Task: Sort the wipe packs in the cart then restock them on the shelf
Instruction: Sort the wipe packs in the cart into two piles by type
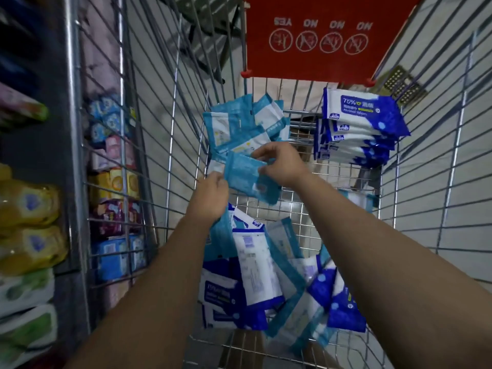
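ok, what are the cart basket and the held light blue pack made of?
Cart basket: bare metal wire, shiny, judging by glints along the grid. Light blue pack: probably thin plastic film, fairly matte; its surface looks wrinkled and limp.

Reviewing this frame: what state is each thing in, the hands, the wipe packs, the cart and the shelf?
left hand: grips the held pack's left edge.
right hand: pinches its upper right edge.
held light-blue pack: lifted above the cart floor, tilted.
light-blue packs: grouped at the far left, leaning.
dark-blue packs: stacked at the far right.
mixed pile: jumbled, unsorted, at the near end.
cart: loaded with packs.
shelf: stocked.
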A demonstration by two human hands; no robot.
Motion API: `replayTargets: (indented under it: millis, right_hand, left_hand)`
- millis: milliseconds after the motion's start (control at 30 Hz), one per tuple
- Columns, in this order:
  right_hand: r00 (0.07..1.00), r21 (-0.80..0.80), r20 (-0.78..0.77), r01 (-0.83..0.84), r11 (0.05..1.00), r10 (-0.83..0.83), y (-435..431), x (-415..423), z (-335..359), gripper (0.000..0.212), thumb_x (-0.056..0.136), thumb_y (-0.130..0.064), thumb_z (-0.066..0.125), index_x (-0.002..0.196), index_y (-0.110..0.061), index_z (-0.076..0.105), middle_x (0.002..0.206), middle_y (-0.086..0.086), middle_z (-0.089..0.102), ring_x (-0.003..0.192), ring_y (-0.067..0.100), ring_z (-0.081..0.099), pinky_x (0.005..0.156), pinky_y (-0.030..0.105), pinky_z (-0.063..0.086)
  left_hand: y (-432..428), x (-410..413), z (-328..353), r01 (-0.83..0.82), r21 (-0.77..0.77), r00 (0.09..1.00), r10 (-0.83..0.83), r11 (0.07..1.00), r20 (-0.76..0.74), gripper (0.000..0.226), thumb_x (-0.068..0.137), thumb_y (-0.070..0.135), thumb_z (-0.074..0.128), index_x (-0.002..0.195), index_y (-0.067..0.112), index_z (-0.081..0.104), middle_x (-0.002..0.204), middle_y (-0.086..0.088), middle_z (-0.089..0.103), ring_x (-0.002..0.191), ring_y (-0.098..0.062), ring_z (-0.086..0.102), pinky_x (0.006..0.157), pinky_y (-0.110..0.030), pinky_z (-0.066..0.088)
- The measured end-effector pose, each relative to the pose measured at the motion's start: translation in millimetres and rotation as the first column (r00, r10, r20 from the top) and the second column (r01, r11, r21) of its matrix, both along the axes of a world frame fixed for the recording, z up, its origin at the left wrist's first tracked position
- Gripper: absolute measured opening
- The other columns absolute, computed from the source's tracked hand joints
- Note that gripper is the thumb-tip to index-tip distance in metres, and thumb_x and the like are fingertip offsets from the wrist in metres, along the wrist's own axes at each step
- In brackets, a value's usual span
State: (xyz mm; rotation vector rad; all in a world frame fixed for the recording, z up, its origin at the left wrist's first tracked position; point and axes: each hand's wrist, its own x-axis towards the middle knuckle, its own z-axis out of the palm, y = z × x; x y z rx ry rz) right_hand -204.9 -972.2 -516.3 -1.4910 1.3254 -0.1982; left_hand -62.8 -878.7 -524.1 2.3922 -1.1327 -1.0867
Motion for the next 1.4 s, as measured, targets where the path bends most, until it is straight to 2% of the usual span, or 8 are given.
replayTargets:
  millis: [167,333,433,567,733,967,1267,1400]
  right_hand:
    - [0.994,-0.247,0.080,0.088,0.965,-0.070,18.2,7.7,-6.5,0.031,0.073,0.018,0.051,0.089,-0.001,0.070,0.086,0.007,0.069,0.082,0.017,0.065,0.083,0.027,0.054]
    - [0.938,-0.397,0.301,0.288,0.872,-0.173,28.7,13.0,13.9,0.025,0.075,0.017,0.057,0.083,-0.002,0.072,0.082,-0.003,0.068,0.078,0.004,0.063,0.079,0.011,0.051]
    - [0.987,-0.518,0.151,0.036,0.855,0.049,37.9,8.7,6.5,0.027,0.078,0.011,0.058,0.095,-0.006,0.071,0.099,0.006,0.071,0.094,0.018,0.066,0.086,0.029,0.052]
    - [0.751,-0.103,-0.359,-0.622,0.776,0.554,59.6,-11.5,-27.5,0.047,0.088,-0.002,0.051,0.132,-0.018,0.053,0.135,0.010,0.050,0.128,0.029,0.041,0.102,0.042,0.041]
    - [0.912,-0.034,-0.270,-0.330,0.943,0.310,76.1,-22.1,-30.7,0.030,0.089,-0.009,0.051,0.116,-0.012,0.062,0.113,0.008,0.065,0.105,0.028,0.059,0.087,0.035,0.049]
    - [0.975,0.273,-0.058,-0.192,0.943,0.216,89.3,-10.3,-30.2,0.041,0.085,-0.021,0.067,0.124,-0.011,0.058,0.121,0.005,0.060,0.110,0.018,0.057,0.095,0.027,0.043]
    - [0.968,0.279,0.023,-0.247,0.928,0.251,103.2,-14.1,-23.9,0.036,0.060,-0.019,0.089,0.087,-0.017,0.066,0.084,-0.009,0.056,0.073,0.006,0.051,0.065,0.020,0.041]
    - [0.985,0.406,0.124,-0.157,0.900,0.116,100.5,-21.4,-23.0,0.032,0.059,-0.018,0.090,0.074,-0.001,0.068,0.072,0.007,0.065,0.069,0.020,0.060,0.069,0.030,0.049]
  left_hand:
    - [5.7,3.0,9.9,0.326,0.379,0.941,-0.334,0.866,-0.045,0.067,0.069,0.017,0.077,0.128,0.013,0.046,0.126,-0.008,0.050,0.111,-0.026,0.053,0.085,-0.032,0.048]
    - [5.7,8.5,17.2,0.381,0.379,0.921,-0.382,0.843,-0.078,0.052,0.062,0.014,0.085,0.106,0.015,0.057,0.116,-0.006,0.053,0.097,-0.024,0.055,0.074,-0.032,0.049]
    - [6.3,8.0,19.9,0.393,0.379,0.907,-0.420,0.838,-0.013,0.060,0.061,0.020,0.087,0.111,0.010,0.055,0.115,-0.006,0.056,0.096,-0.023,0.055,0.074,-0.031,0.046]
    - [6.5,7.8,22.6,0.456,0.394,0.869,-0.495,0.798,-0.002,0.071,0.061,0.023,0.087,0.120,0.013,0.050,0.122,-0.005,0.053,0.108,-0.023,0.052,0.084,-0.033,0.048]
    - [3.6,15.6,32.9,0.517,0.447,0.821,-0.570,0.730,-0.018,0.061,0.055,0.004,0.087,0.107,0.015,0.055,0.110,-0.004,0.055,0.100,-0.022,0.055,0.079,-0.033,0.050]
    - [-8.7,22.3,52.0,0.440,0.213,0.898,-0.421,0.872,-0.131,0.014,0.075,0.009,0.077,0.079,0.015,0.065,0.088,-0.006,0.065,0.084,-0.020,0.059,0.073,-0.031,0.048]
    - [-23.1,21.2,65.2,0.309,-0.105,0.944,-0.291,0.945,0.155,0.003,0.094,0.018,0.055,0.092,0.018,0.053,0.097,-0.007,0.059,0.086,-0.025,0.059,0.071,-0.036,0.052]
    - [-21.5,8.6,72.8,0.245,-0.252,0.921,-0.144,0.936,0.363,0.015,0.094,0.015,0.050,0.101,0.005,0.058,0.097,-0.017,0.062,0.085,-0.032,0.060,0.068,-0.039,0.052]
